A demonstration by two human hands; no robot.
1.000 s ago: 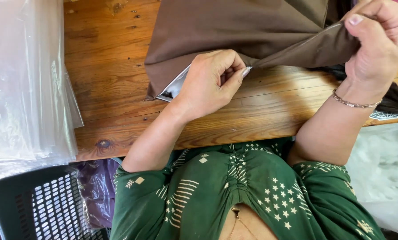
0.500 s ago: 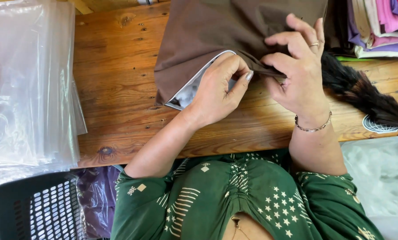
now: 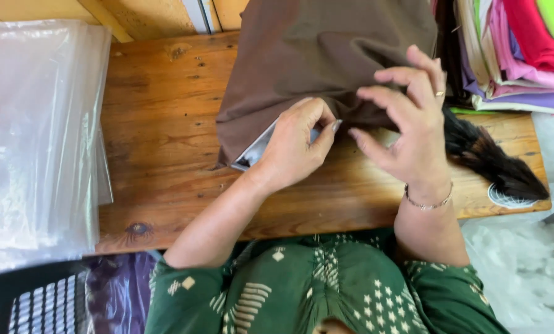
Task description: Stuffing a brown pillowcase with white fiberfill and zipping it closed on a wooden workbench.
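A folded brown cloth (image 3: pixel 314 59) lies on the wooden table (image 3: pixel 166 154), with a grey-white card or board (image 3: pixel 258 148) showing at its near left corner. My left hand (image 3: pixel 298 145) pinches the cloth's near edge over that board. My right hand (image 3: pixel 410 120) hovers just to the right, fingers spread and curved, its fingertips touching or nearly touching the cloth's fold. A ring and a thin bracelet are on the right hand and wrist.
A stack of clear plastic bags (image 3: pixel 39 136) lies at the left. Folded coloured fabrics (image 3: pixel 518 49) are piled at the back right. A dark hair braid (image 3: pixel 487 158) rests on the table's right end. A black basket (image 3: pixel 29 303) stands below left.
My right hand came down from holding the cloth's raised corner and now has its fingers spread beside my left hand. The cloth has been folded down flatter. The view shifted.
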